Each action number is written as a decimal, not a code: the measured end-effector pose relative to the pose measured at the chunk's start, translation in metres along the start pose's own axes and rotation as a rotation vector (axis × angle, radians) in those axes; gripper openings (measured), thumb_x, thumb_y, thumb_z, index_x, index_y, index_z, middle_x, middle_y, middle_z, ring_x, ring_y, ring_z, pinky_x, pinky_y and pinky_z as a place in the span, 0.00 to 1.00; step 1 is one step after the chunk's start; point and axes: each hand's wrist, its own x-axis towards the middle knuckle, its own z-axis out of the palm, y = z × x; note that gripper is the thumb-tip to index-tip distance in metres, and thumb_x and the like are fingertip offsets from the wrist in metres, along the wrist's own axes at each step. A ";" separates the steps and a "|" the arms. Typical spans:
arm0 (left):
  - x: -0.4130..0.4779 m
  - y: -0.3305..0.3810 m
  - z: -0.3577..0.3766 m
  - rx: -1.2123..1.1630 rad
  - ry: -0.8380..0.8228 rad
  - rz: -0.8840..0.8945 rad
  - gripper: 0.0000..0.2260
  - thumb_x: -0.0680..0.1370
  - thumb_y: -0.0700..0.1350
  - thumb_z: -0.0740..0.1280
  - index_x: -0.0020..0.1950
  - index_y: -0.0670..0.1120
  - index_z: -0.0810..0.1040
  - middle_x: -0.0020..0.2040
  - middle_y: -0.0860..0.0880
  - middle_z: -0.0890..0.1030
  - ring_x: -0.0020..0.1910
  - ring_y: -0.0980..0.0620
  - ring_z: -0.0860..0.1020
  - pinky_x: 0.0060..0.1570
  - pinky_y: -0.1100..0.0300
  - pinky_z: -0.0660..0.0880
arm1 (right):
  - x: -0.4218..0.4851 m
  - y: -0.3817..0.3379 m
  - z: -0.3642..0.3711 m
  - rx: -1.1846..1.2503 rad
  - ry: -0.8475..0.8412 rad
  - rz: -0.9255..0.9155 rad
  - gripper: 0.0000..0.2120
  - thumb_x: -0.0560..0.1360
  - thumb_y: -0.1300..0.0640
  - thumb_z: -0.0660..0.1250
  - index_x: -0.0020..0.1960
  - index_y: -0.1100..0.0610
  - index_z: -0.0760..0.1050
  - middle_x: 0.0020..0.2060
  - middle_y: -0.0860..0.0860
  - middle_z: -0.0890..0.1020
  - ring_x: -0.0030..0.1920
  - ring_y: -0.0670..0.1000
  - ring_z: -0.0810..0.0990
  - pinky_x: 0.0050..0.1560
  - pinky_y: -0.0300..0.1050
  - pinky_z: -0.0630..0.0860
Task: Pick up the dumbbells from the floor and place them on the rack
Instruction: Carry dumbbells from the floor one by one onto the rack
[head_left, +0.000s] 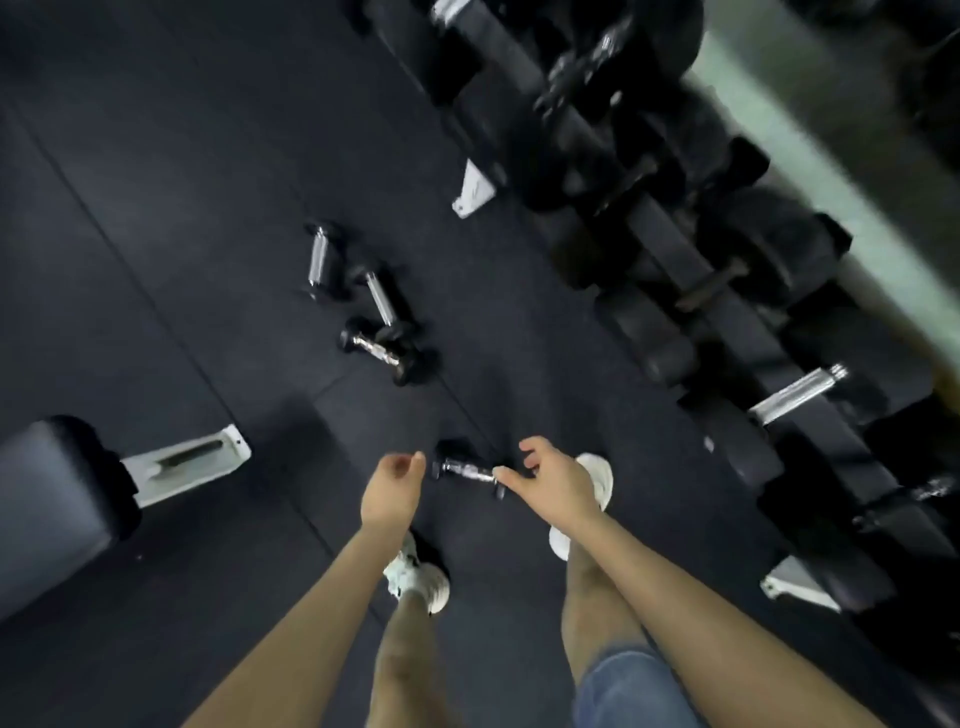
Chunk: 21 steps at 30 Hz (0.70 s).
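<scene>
Left hand (392, 488) loosely curled, empty; dumbbell (464, 470) lies on floor (156, 208) between hands; right hand (553, 483) spread, index tip over its handle, contact unclear. Suggest gripping mid-handle and lifting level. Dark seamed floor: bench (57, 499) at 9 o'clock, three more dumbbells (379, 304) at 11, rack (737, 317) at 2.

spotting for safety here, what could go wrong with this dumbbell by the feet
1. The nearest dumbbell lies by the right shoe; the right hand only reaches toward its handle and the left hand holds nothing, so a weak grab could drop it on toes.
2. Three other dumbbells lie loose ahead, a possible trip hazard walking to the rack.
</scene>
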 end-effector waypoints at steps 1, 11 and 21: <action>0.017 -0.021 -0.001 -0.016 -0.023 -0.032 0.11 0.77 0.54 0.63 0.50 0.47 0.73 0.47 0.42 0.81 0.49 0.40 0.80 0.58 0.42 0.76 | 0.012 0.008 0.022 0.004 -0.010 0.032 0.29 0.71 0.39 0.68 0.66 0.53 0.70 0.58 0.50 0.80 0.58 0.51 0.79 0.58 0.45 0.73; 0.194 -0.180 0.093 -0.412 -0.043 -0.336 0.12 0.79 0.51 0.63 0.51 0.42 0.76 0.43 0.46 0.77 0.43 0.49 0.76 0.42 0.57 0.77 | 0.207 0.102 0.187 -0.063 -0.066 0.183 0.31 0.69 0.43 0.72 0.68 0.53 0.68 0.58 0.51 0.80 0.59 0.53 0.78 0.60 0.48 0.73; 0.323 -0.244 0.220 -0.493 -0.044 -0.451 0.22 0.78 0.55 0.62 0.69 0.45 0.70 0.67 0.47 0.75 0.67 0.47 0.72 0.62 0.59 0.67 | 0.373 0.167 0.279 -0.517 -0.338 -0.014 0.36 0.70 0.41 0.71 0.72 0.53 0.63 0.66 0.54 0.75 0.66 0.58 0.73 0.64 0.49 0.69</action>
